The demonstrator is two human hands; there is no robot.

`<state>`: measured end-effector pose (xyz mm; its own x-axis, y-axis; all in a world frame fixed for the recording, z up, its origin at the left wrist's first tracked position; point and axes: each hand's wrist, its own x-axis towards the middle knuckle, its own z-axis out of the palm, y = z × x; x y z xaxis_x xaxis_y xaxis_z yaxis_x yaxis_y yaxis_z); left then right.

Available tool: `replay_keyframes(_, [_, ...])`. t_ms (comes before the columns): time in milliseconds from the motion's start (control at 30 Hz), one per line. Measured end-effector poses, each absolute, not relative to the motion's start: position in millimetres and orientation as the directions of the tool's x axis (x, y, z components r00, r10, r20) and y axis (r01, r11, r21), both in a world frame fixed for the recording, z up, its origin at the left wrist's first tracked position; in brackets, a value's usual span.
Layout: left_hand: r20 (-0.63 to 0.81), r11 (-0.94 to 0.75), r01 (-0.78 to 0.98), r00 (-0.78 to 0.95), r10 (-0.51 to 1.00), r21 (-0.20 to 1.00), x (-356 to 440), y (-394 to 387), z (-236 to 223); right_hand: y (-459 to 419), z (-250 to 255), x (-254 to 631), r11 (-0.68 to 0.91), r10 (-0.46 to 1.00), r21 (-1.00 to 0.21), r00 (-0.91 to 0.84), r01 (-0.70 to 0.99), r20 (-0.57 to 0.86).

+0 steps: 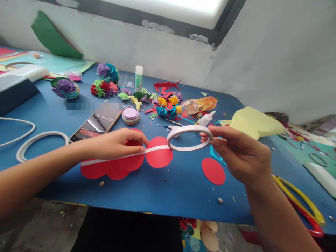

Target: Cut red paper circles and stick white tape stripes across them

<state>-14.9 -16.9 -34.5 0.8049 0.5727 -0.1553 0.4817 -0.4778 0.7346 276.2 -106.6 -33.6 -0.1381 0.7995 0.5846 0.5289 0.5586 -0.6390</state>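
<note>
One white tape roll, right of the row of red circles, sits clamped in your right hand's fingers; your left hand's fingers rest at the strip, closure unclear; an uneven pull could skew the end circle.

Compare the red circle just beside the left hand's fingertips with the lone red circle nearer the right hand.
The taped circle has a white strip across it; the lone circle has none. The taped circle looks round, the lone circle more oval from this view. Both are red.
</note>
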Motion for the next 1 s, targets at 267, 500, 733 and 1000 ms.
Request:
replay_keyframes(267, [0.044, -0.647, 0.496, 0.773, 0.633, 0.579, -13.0, -22.8, -31.9, -101.7, -42.6, 262.2, 0.688, 0.725, -0.506, -0.451, 0.521, 0.521])
replay_keyframes(500, [0.259, -0.716, 0.243, 0.817, 0.514, 0.655, -5.9, -38.9, -34.9, -99.2, -49.1, 250.5, 0.736, 0.677, -0.489, -0.499, 0.468, 0.541])
replay_keyframes(733, [0.246, -0.634, 0.286, 0.748, 0.617, 0.718, -6.6, -31.3, -36.6, -87.4, -33.0, 319.0, 0.365, 0.905, -0.473, -0.425, 0.802, -0.022])
replay_keyframes(1000, [0.154, -0.53, 0.334, 0.717, 0.679, 0.779, -6.5, -31.3, -41.8, -83.6, -32.7, 331.5, 0.112, 0.826, -0.401, -0.31, 0.909, -0.471])
